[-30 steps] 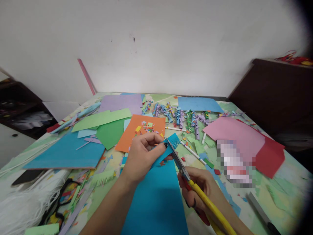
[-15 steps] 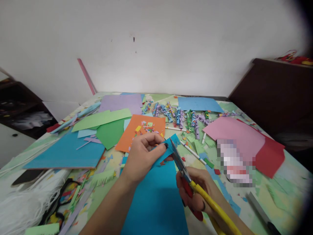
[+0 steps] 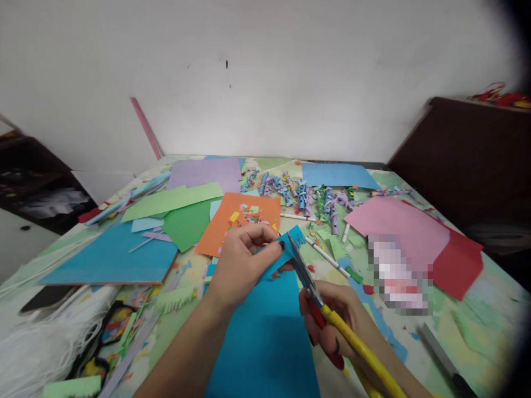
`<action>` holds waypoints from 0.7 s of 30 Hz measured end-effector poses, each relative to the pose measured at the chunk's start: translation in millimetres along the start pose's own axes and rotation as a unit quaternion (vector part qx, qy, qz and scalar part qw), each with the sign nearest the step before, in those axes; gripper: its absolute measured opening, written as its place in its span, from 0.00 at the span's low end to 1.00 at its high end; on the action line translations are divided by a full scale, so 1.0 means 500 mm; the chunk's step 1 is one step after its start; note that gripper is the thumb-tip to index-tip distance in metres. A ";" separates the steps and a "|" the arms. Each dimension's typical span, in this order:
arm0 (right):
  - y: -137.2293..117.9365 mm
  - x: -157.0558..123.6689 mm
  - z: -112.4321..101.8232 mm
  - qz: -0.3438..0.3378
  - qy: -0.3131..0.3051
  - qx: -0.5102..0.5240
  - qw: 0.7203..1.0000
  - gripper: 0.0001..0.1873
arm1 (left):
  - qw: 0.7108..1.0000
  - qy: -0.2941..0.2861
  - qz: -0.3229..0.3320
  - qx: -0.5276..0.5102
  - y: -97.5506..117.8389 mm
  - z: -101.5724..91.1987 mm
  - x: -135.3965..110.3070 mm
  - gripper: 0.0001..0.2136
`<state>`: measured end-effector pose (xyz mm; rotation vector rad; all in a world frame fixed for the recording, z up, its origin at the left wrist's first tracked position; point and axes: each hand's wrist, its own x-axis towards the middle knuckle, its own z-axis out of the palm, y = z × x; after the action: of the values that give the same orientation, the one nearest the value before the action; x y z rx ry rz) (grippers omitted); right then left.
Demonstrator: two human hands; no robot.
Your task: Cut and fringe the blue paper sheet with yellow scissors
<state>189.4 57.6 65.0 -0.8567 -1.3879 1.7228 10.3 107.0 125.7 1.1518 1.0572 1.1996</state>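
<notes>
Beside pink paper (image 3: 396,224), label (image 3: 396,276) seemingly unreadable.

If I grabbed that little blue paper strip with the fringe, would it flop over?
Probably. The blue strip looks thin, and its fringed end is cut into narrow slivers that would likely bend or tear. It seems very light: the left hand pinches it with fingertips alone while the scissors in the right hand cut.

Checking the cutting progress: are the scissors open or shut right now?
Cannot tell: the scissors meet the blue strip, but the blades show as one dark line.
</notes>
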 end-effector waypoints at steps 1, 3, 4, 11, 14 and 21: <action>-0.002 -0.001 0.001 0.004 0.004 0.002 1.000 0.34 | 1.000 -0.002 -0.002 -0.005 0.001 0.001 0.000 0.06; -0.007 -0.002 0.002 0.017 0.012 0.009 1.000 0.33 | 1.000 -0.003 -0.001 -0.013 0.002 0.002 -0.001 0.07; -0.009 -0.003 0.003 0.023 0.014 0.014 1.000 0.32 | 1.000 -0.003 0.001 -0.017 0.002 0.002 -0.002 0.07; -0.016 -0.003 0.008 0.032 0.019 0.018 0.999 0.22 | 1.000 -0.004 -0.010 -0.018 0.000 0.000 -0.001 0.06; -0.014 -0.004 0.009 0.046 0.024 0.018 0.998 0.21 | 1.000 -0.005 -0.012 -0.016 0.000 -0.001 -0.001 0.06; -0.017 -0.004 0.012 0.058 0.033 0.011 0.998 0.17 | 1.000 -0.005 -0.016 -0.024 0.001 -0.001 -0.002 0.06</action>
<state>186.3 54.2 74.3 -0.9902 -1.2966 1.7773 9.5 106.1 126.1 1.0994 1.0307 1.1860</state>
